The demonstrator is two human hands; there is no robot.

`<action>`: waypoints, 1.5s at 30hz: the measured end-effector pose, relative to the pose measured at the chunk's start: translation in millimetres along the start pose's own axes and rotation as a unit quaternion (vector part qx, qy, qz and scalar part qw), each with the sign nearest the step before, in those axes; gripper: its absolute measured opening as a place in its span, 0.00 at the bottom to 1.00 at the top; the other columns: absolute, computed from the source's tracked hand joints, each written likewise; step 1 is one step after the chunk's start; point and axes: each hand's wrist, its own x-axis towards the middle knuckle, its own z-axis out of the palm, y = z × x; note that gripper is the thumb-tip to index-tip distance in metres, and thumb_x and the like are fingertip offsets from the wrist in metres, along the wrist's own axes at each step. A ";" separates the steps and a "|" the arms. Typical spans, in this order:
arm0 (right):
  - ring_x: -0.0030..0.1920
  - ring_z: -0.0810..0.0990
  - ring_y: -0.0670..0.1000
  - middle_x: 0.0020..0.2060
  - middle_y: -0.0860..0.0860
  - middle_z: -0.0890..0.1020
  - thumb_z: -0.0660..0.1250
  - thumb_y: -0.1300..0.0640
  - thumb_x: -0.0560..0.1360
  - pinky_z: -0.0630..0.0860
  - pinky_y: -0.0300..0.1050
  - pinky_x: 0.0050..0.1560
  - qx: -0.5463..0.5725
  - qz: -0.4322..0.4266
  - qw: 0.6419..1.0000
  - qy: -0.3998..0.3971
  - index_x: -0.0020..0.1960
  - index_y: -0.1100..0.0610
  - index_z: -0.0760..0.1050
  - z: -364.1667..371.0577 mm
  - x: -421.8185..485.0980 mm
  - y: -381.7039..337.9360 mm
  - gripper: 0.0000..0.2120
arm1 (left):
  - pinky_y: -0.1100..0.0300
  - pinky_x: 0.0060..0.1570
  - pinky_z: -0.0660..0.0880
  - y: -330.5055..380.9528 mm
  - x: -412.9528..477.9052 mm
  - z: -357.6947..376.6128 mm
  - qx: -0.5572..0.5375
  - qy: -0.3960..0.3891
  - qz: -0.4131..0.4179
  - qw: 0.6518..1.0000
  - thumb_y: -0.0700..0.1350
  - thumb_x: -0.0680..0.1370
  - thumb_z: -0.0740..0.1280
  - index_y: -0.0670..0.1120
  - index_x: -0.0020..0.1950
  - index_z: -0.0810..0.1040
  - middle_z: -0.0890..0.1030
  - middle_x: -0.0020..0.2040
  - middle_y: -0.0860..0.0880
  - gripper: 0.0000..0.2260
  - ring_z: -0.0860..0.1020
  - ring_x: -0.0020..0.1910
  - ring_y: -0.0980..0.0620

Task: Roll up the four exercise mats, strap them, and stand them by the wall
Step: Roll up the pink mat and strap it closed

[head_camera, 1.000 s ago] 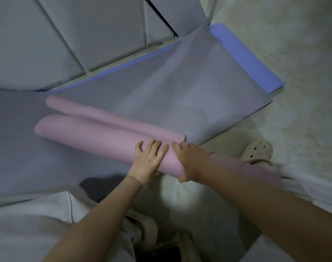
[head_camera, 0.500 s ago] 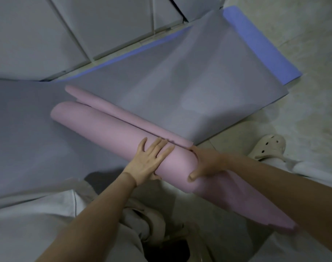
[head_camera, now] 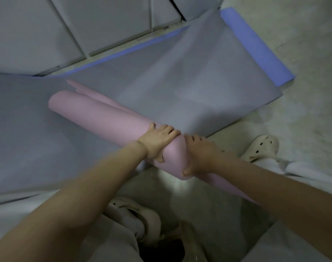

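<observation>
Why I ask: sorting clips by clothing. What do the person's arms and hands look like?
The left forearm and right forearm are bare to the frame edge, no sleeve showing. The left hand and right hand are ungloved; no watch or ring shows, though the picture is dim.

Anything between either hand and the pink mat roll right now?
Nothing visible. Both hands are on it: the left hand grips over the pink mat roll near its close end, and the right hand grips beside it, thumb underneath. The roll lies on a flat grey mat.
</observation>
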 end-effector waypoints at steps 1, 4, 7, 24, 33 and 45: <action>0.63 0.70 0.58 0.65 0.57 0.67 0.75 0.40 0.62 0.70 0.52 0.61 -0.028 0.018 0.999 0.021 0.75 0.59 0.48 4.6 2.4 -5.5 0.54 | 0.50 0.53 0.63 -1.6 3.4 -6.5 -0.011 -0.012 0.001 1.000 0.55 0.63 0.75 0.48 0.72 0.59 0.67 0.65 0.47 0.43 0.67 0.64 0.46; 0.61 0.72 0.58 0.63 0.58 0.68 0.75 0.40 0.64 0.71 0.53 0.59 -0.045 0.034 0.997 0.044 0.74 0.61 0.49 7.4 11.5 -9.5 0.53 | 0.49 0.57 0.64 -5.1 6.3 -13.7 -0.034 -0.038 0.007 0.999 0.54 0.63 0.77 0.48 0.73 0.58 0.67 0.65 0.48 0.44 0.66 0.65 0.47; 0.59 0.74 0.57 0.61 0.56 0.69 0.75 0.40 0.63 0.73 0.51 0.56 -0.029 0.020 0.999 0.032 0.70 0.60 0.55 1.9 16.5 -6.0 0.47 | 0.46 0.61 0.61 -2.9 3.8 -10.9 -0.036 -0.043 0.006 0.998 0.54 0.64 0.76 0.48 0.74 0.56 0.65 0.66 0.47 0.45 0.64 0.66 0.47; 0.56 0.78 0.48 0.55 0.45 0.80 0.77 0.31 0.48 0.75 0.49 0.59 0.223 -0.016 0.954 -0.199 0.64 0.50 0.73 -18.3 42.7 31.9 0.49 | 0.32 0.53 0.69 -1.8 -32.7 16.5 0.088 0.068 0.017 0.994 0.66 0.49 0.78 0.42 0.71 0.60 0.74 0.62 0.37 0.58 0.70 0.61 0.39; 0.60 0.74 0.55 0.60 0.55 0.74 0.75 0.40 0.63 0.72 0.46 0.55 0.115 0.014 0.992 -0.051 0.68 0.59 0.63 -7.7 11.0 16.1 0.42 | 0.48 0.55 0.65 -2.8 1.7 -13.6 0.065 -0.023 0.053 0.996 0.58 0.62 0.75 0.48 0.74 0.55 0.66 0.66 0.45 0.46 0.67 0.63 0.44; 0.60 0.73 0.58 0.63 0.58 0.69 0.74 0.39 0.63 0.71 0.48 0.56 -0.018 0.052 0.998 0.036 0.71 0.61 0.55 8.1 9.0 -3.3 0.48 | 0.46 0.63 0.60 -8.4 5.2 -13.2 0.020 -0.034 0.056 0.998 0.57 0.65 0.74 0.48 0.77 0.51 0.60 0.73 0.46 0.48 0.59 0.72 0.45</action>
